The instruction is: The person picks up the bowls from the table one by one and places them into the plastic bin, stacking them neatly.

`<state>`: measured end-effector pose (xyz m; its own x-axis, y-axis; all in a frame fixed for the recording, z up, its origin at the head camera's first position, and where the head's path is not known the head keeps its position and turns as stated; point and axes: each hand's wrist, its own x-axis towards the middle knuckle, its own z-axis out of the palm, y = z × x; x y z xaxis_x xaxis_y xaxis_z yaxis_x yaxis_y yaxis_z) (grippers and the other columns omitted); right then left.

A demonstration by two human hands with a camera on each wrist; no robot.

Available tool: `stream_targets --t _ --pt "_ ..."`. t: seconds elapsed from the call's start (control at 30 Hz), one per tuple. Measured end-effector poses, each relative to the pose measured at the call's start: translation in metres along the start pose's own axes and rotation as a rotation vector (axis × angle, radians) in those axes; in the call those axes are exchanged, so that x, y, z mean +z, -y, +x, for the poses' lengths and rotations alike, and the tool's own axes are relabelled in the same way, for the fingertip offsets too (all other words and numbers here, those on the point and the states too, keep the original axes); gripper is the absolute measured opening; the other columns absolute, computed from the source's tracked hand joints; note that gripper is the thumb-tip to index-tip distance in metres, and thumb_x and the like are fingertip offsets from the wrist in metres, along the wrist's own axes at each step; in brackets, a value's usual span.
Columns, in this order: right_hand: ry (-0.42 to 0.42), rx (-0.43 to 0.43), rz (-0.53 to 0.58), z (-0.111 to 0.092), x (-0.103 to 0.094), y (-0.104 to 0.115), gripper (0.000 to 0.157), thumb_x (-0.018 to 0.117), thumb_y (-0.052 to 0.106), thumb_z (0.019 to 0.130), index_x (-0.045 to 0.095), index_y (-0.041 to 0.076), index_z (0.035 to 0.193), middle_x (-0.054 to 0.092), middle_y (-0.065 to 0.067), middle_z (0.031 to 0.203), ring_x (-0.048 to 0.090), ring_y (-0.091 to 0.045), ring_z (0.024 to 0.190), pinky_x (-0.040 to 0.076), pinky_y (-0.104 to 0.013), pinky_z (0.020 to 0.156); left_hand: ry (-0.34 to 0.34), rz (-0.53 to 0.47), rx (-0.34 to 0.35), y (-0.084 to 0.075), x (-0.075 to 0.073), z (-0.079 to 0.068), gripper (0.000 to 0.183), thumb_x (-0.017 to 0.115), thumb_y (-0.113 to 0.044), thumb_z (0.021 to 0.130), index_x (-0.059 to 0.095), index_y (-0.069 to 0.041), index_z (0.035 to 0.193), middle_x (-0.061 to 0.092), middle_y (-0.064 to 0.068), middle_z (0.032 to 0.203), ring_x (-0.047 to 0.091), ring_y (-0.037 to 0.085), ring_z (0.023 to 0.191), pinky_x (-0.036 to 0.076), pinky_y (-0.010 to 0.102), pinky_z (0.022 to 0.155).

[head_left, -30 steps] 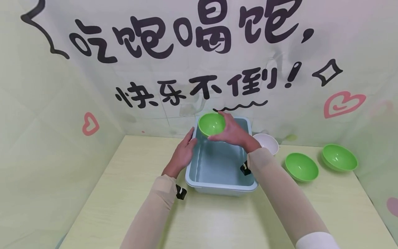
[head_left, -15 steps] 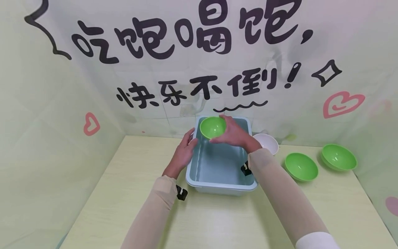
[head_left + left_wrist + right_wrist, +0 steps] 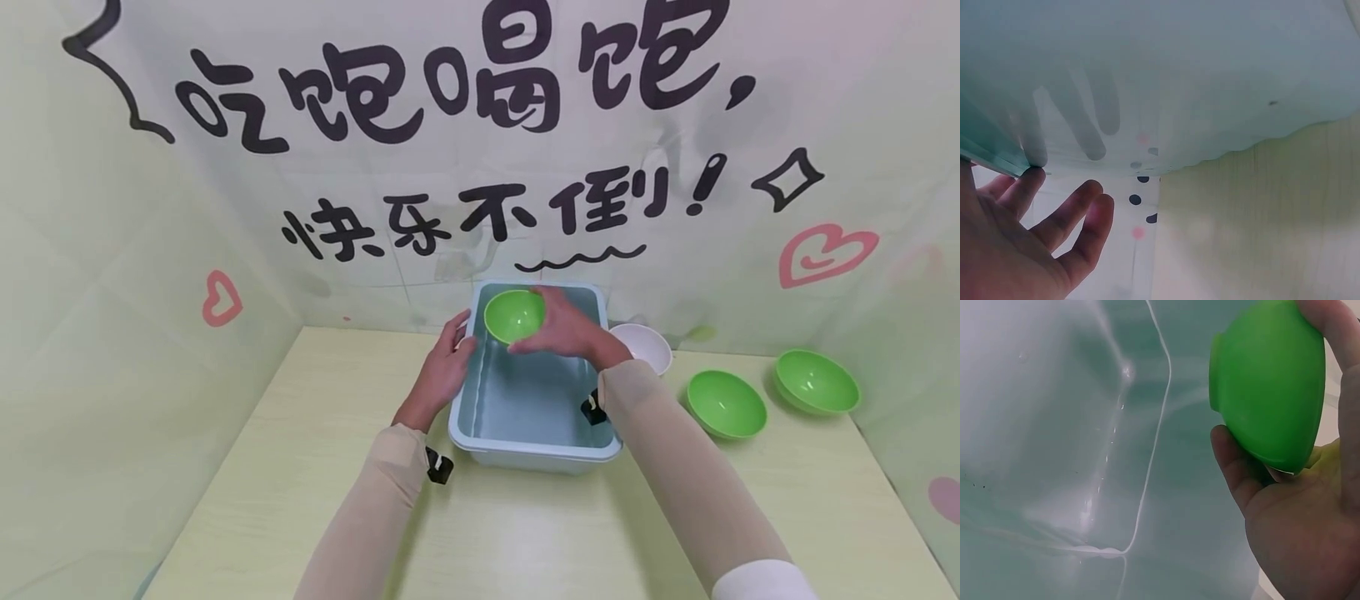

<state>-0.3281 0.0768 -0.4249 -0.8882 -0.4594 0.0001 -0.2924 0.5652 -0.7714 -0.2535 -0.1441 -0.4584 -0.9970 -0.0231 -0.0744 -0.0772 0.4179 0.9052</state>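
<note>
My right hand (image 3: 562,325) grips a small green bowl (image 3: 512,313) by its side, over the far part of a light blue plastic basin (image 3: 536,450). The bowl's mouth faces up and toward the head camera. In the right wrist view the bowl (image 3: 1272,387) shows its outer side and foot, fingers and thumb round it. My left hand (image 3: 444,368) holds the basin's left rim, thumb on the inner side and fingers outside. Its curled fingers (image 3: 1079,212) show beneath the rim in the left wrist view, one touching it; the thumb is hidden there.
Right of the basin stand a white bowl (image 3: 643,346), partly behind my right wrist, and two green bowls (image 3: 726,404), (image 3: 816,382). All rest on a pale wooden table (image 3: 315,442). A printed cloth wall (image 3: 360,292) rises close behind the basin.
My right hand and the green bowl have moved slightly down and nearer in the head view, lower against the basin's far wall. My left hand stays at the rim.
</note>
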Motion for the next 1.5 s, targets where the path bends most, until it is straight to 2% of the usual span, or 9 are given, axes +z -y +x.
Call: stream_targets --t 0.2,0.47,0.9,1.1,1.5 --pt "0.021 -0.003 -0.031 0.003 0.005 -0.002 0.116 0.096 0.037 0.064 0.032 0.001 0.154 0.052 -0.016 0.139 0.055 -0.030 0.121 0.050 -0.048 0.105 -0.004 -0.014 0.021 0.000 -0.002 0.000 0.053 0.042 -0.040 0.107 0.030 -0.033 0.159 0.044 0.003 0.162 0.050 0.033 0.143 0.045 0.053 0.114" --pt "0.085 0.036 -0.104 0.004 0.006 -0.003 0.118 0.096 0.034 0.063 0.030 -0.005 0.153 0.051 -0.021 0.141 0.054 -0.034 0.124 0.047 -0.049 0.110 -0.002 -0.027 0.014 -0.001 -0.002 0.001 0.053 0.042 -0.040 0.106 0.031 -0.035 0.158 0.044 0.002 0.162 0.051 0.032 0.142 0.048 0.052 0.111" --pt "0.181 0.051 -0.192 0.008 0.021 -0.003 0.114 0.092 0.038 0.067 0.030 -0.004 0.153 0.047 -0.023 0.145 0.051 -0.035 0.128 0.044 -0.050 0.113 -0.003 -0.037 0.008 -0.001 -0.002 -0.003 0.052 0.042 -0.037 0.107 0.032 -0.033 0.158 0.046 0.001 0.161 0.054 0.034 0.140 0.053 0.053 0.106" --pt "0.222 0.112 -0.241 0.008 0.025 0.001 0.112 0.092 0.039 0.069 0.029 -0.004 0.152 0.046 -0.022 0.144 0.050 -0.034 0.128 0.044 -0.048 0.114 0.004 -0.027 0.001 0.001 -0.001 -0.003 0.054 0.042 -0.041 0.106 0.030 -0.035 0.158 0.045 0.001 0.161 0.054 0.033 0.139 0.053 0.051 0.106" --pt "0.265 0.161 -0.298 0.011 0.029 0.000 0.110 0.089 0.043 0.071 0.030 -0.004 0.151 0.048 -0.022 0.141 0.051 -0.033 0.126 0.044 -0.047 0.114 0.003 -0.027 0.015 0.000 0.000 -0.002 0.054 0.042 -0.043 0.105 0.031 -0.036 0.158 0.045 0.001 0.162 0.052 0.032 0.142 0.050 0.052 0.109"
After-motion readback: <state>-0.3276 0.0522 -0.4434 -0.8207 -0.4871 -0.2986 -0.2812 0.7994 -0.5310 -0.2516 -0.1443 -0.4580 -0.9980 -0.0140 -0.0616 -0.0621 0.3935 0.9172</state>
